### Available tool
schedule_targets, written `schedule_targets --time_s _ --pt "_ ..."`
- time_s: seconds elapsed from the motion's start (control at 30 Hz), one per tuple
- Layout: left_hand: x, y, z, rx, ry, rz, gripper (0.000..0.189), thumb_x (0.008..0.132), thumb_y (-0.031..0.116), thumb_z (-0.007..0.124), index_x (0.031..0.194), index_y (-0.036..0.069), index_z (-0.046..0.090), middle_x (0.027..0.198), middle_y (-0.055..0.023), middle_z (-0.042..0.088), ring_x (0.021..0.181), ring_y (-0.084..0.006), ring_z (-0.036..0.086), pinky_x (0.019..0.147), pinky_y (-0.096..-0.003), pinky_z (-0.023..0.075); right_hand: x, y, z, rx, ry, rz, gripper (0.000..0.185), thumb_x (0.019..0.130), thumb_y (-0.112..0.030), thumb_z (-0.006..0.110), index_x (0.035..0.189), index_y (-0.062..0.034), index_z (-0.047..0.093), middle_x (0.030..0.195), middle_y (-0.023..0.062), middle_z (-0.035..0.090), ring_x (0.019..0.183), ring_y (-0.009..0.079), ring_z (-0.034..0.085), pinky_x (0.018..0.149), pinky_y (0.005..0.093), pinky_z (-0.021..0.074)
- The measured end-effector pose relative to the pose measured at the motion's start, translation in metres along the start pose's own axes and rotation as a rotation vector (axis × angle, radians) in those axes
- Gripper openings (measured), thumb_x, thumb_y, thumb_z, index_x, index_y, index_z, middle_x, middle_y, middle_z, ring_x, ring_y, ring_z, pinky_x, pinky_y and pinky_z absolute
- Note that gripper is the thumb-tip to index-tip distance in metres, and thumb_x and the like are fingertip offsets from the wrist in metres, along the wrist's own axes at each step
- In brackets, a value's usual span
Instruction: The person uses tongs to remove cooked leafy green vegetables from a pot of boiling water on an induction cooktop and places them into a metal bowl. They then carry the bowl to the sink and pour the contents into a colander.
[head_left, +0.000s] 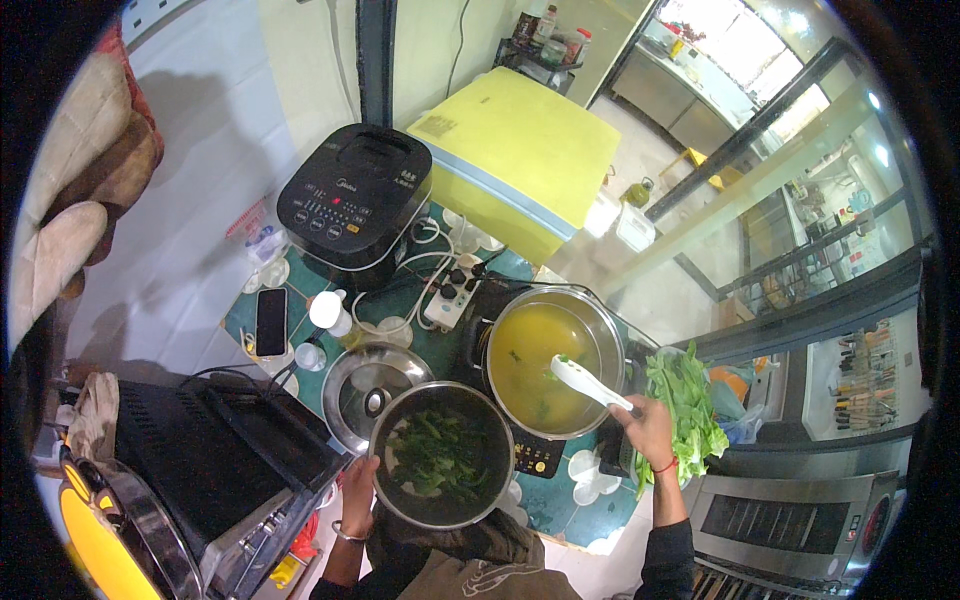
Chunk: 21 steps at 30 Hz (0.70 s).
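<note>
My right hand (649, 429) grips the handle of a white ladle or large spoon (589, 384), whose bowl end is over a steel pot (621, 352) of yellow broth (525, 360). Bits of green float in the broth. With my left hand (360, 484) I hold the rim of a dark round pan (511, 480) with chopped leafy greens (442, 454) inside; its handle, if any, is hidden. A glass lid with a steel rim (341, 375) lies partly behind the pan. Beneath the pot is an induction cooker (541, 457), mostly covered.
A black rice cooker (352, 199), a power strip (454, 292) with cables, a smartphone (271, 322) and a white-capped bottle (330, 311) stand or lie beyond. Leafy lettuce (682, 405) is right of the pot. At left is a black oven-like appliance (202, 450); a yellow box (517, 157) stands behind.
</note>
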<state>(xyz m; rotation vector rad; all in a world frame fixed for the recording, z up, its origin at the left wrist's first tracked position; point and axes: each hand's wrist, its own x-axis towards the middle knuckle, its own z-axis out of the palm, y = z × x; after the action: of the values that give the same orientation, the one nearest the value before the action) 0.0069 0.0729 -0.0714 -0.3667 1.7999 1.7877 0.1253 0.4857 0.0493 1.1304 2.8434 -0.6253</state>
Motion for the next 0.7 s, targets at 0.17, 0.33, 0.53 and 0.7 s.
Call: schedule_targets --time_s 0.17,0.33,0.53,0.7 --pt "-0.002 0.000 0.000 -0.018 -0.037 0.072 0.023 0.091 0.023 0.055 0.096 0.002 0.064 0.080 0.0043 0.057 0.075 -0.0067 0.048 0.068 -0.0231 0.0380 -0.014 -0.017 -0.012 0.081 0.049 -0.053 0.025 0.077 -0.030 0.070 0.087 -0.0067 0.071 0.066 0.0144 0.064 0.058 0.0273 0.062 0.056 0.0351 0.0468" --pt "-0.003 0.004 0.002 0.065 0.072 -0.103 0.022 0.092 0.024 0.057 0.092 0.003 0.064 0.075 0.0071 0.052 0.069 -0.0036 0.043 0.063 -0.0221 0.0340 -0.056 -0.064 -0.021 0.239 -0.146 -0.106 0.020 0.072 -0.019 0.074 0.088 -0.0061 0.071 0.063 0.0108 0.063 0.051 0.0182 0.060 0.050 0.0301 0.0455" --pt "-0.004 0.005 0.003 0.002 0.008 -0.019 0.022 0.092 0.025 0.057 0.090 0.004 0.063 0.074 0.0075 0.049 0.068 -0.0029 0.039 0.060 -0.0216 0.0307 -0.087 -0.109 0.028 0.024 -0.254 -0.492 0.035 0.070 -0.033 0.075 0.094 -0.0089 0.067 0.057 0.0055 0.056 0.051 0.0239 0.058 0.047 0.0350 0.0425" --pt "0.000 -0.001 0.003 0.008 0.034 0.000 0.020 0.092 0.024 0.057 0.089 0.005 0.063 0.074 0.0084 0.048 0.067 -0.0031 0.039 0.060 -0.0216 0.0300 -0.087 -0.107 0.013 -0.041 -0.333 -0.451 0.036 0.073 -0.036 0.070 0.096 -0.0080 0.064 0.069 0.0103 0.063 0.062 0.0288 0.062 0.051 0.0389 0.0451"
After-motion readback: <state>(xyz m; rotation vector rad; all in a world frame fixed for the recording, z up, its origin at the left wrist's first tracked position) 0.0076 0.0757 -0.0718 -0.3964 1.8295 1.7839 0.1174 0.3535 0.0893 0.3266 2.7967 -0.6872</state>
